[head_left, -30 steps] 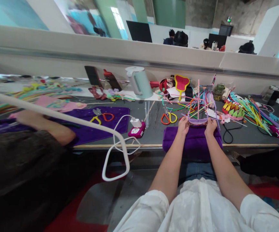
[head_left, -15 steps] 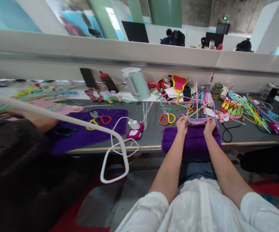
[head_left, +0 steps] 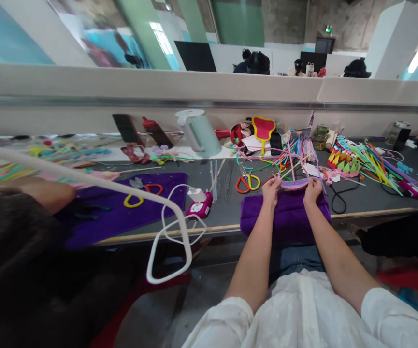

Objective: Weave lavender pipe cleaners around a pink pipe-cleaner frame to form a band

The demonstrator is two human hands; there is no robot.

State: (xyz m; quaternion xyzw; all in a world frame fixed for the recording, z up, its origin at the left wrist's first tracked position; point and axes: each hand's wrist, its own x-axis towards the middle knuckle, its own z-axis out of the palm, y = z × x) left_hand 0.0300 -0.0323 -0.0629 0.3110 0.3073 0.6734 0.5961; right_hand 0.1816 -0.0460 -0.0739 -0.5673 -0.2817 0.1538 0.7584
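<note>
A bundle of lilac pipe cleaners (head_left: 294, 184) stretches between my two hands, just above the table's front edge. My left hand (head_left: 271, 190) pinches its left end, fingers closed. Closed the same way, my right hand (head_left: 312, 190) grips the right end. Beneath them lies a folded purple cloth (head_left: 284, 215) that hangs over the edge. Just beyond the bundle is a heap of loose pipe cleaners (head_left: 305, 147) in pink, blue and lilac. Scissors with red and yellow handles (head_left: 248, 183) rest left of my left hand.
A pale green kettle (head_left: 205, 133) stands at the back, beside a red-capped bottle (head_left: 157, 131). A magenta power strip (head_left: 199, 207) with a white plug lies to the left. One white curved bar (head_left: 122, 179) crosses the foreground. At far left is a co-worker's arm (head_left: 38, 193). Green and yellow pipe cleaners (head_left: 377, 162) lie right.
The view has shifted a little, so the table sits slightly lower and further left. The lilac bundle between my hands looks flatter and straighter. Both hands keep their hold.
</note>
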